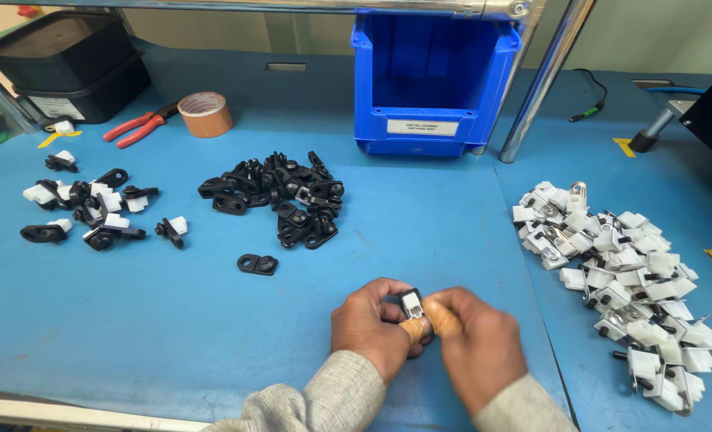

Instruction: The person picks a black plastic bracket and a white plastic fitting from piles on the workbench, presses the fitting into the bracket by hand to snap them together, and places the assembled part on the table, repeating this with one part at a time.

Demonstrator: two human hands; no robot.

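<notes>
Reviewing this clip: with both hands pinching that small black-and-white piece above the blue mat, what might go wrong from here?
1. The small part is held only at the fingertips of the left hand and right hand, so it may slip and drop onto the mat.
2. The hands work near the table's front edge; a dropped piece might roll off.
3. One loose black bracket lies apart from the black pile and may get overlooked.
</notes>
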